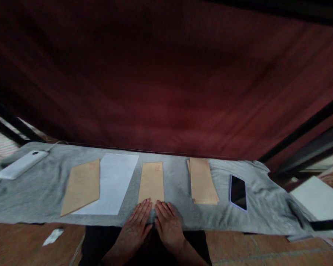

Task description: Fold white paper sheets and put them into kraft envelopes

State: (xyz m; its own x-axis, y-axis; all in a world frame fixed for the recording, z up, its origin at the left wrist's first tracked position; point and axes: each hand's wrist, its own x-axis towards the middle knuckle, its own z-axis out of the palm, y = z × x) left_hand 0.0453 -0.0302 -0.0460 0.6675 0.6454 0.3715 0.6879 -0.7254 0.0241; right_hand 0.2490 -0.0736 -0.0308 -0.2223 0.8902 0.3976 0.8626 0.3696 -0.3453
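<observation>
A brown paper envelope [151, 181] with small red print at its top right lies flat in front of me on the grey cloth. On its near end rest the fingertips of my left hand [135, 225], stretched out flat. Beside it, my right hand [168, 225] lies flat too, its fingers on the same near edge. Both hands are open and grip nothing. To the right is a small fanned stack of brown envelopes [202, 181]. Leftward, another brown envelope [81, 186] overlaps white paper [118, 183].
A phone [238, 193] with a dark screen lies at the right of the grey cloth [177, 218]. At the far left sits a white device [22, 165] with a cable. A dark red curtain [166, 92] hangs behind. Crumpled white paper [53, 236] lies on the tiled floor.
</observation>
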